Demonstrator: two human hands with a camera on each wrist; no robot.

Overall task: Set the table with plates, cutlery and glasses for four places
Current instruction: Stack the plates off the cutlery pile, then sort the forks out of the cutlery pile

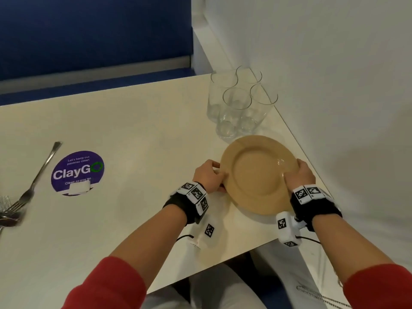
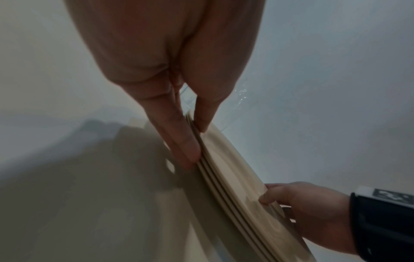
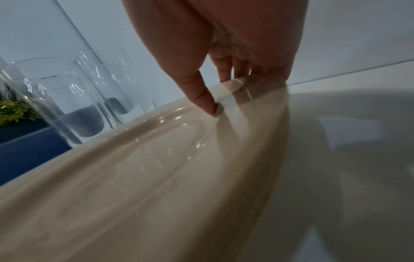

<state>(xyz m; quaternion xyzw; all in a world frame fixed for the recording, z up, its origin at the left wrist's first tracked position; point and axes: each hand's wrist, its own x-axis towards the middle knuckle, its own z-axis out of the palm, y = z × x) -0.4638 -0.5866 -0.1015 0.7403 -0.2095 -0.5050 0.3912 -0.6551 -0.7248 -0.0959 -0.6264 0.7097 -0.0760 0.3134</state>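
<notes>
A stack of tan plates (image 1: 256, 175) is near the table's right corner, and both hands hold it by the rim. My left hand (image 1: 214, 175) pinches the left rim, thumb on top and fingers underneath. In the left wrist view the plate stack (image 2: 235, 177) shows three stacked rims, with a shadow on the table under it. My right hand (image 1: 296, 172) grips the right rim, and its thumb (image 3: 201, 95) presses on the top plate (image 3: 156, 168). Several clear glasses (image 1: 236, 103) stand just behind the plates. Forks (image 1: 33, 186) lie at the far left.
The cream table (image 1: 133, 130) meets a white wall (image 1: 334, 85) on the right. The glasses (image 3: 67, 99) stand close to the stack's far rim. A purple round sticker (image 1: 78, 172) is on the table beside the forks. A blue bench back (image 1: 89, 30) lies beyond the far edge.
</notes>
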